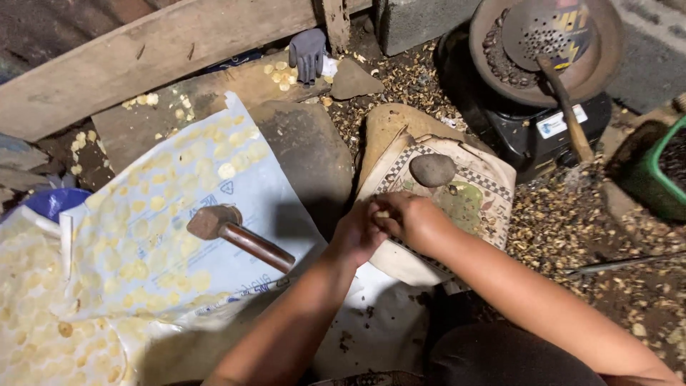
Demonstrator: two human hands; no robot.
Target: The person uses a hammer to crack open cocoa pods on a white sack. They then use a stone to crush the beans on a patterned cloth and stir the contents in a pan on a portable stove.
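Head view, hands: the left hand [355,234] and the right hand [407,218] meet over the near edge of a patterned cloth-covered slab [468,204], fingers curled tight together.
Head view, held thing: a small pale nut piece [383,214] shows between the fingertips of both hands, pinched there (it is mostly hidden, so its shape cannot be told).
Head view, finger state: both hands are narrow, closed round the small piece, thumbs and forefingers touching it.
Head view, stone: a rounded dark stone [432,170] rests on the slab, just beyond the hands and apart from them.
Head view, mallet: a wooden mallet [236,232] lies to the left of the left hand, its head on a plastic sheet [214,214], handle pointing toward the wrist.
Head view, flattened discs: pale yellow flattened discs [136,229] lie spread in rows across the sheet and over a second sheet at the lower left.
Head view, pan: a round dark pan [607,57] sits on a black stove [529,136] at the upper right, with a perforated ladle [547,32] inside it.
Head view, ground: broken shells [564,221] litter the dirt right of the slab.
Head view, glove: a grey glove [309,53] lies by a wooden beam [157,61] at the top.
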